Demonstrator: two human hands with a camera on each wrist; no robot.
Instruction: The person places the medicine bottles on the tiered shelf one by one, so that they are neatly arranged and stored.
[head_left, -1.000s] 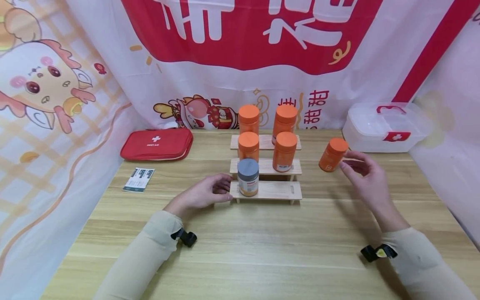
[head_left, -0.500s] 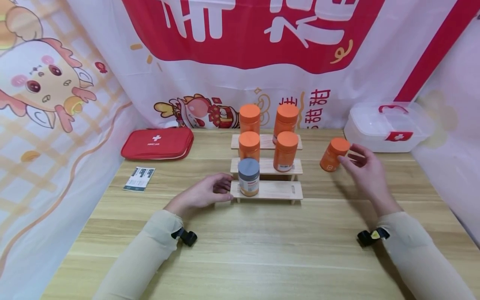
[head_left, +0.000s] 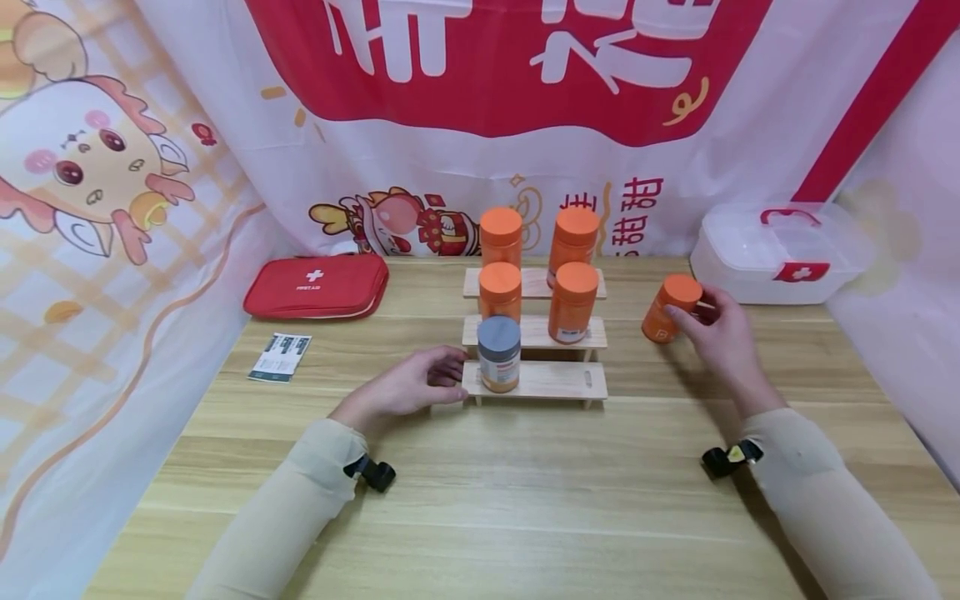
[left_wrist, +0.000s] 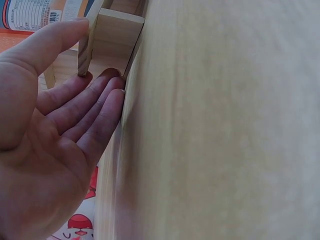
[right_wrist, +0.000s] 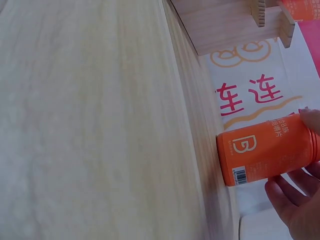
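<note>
At the left end of the lowest step of a three-tier wooden stand, my left hand pinches the board's edge, thumb above and index finger below. The other left fingers reach out near the tabletop. My right hand holds an orange pill bottle standing on the table right of the stand; thumb and fingers are on opposite sides. The right wrist view shows the bottle's barcode label, with part of the hand cut off. A grey-lidded bottle sits on the lowest step, near its left end.
Several other orange bottles stand on the two upper steps. A red first-aid pouch and a printed card lie left. A clear-lidded white box stands back right. A printed cloth hangs behind the table.
My right hand has moved left and closed in on the orange bottle, its thumb now against the side. The left hand has stayed at the stand.
</note>
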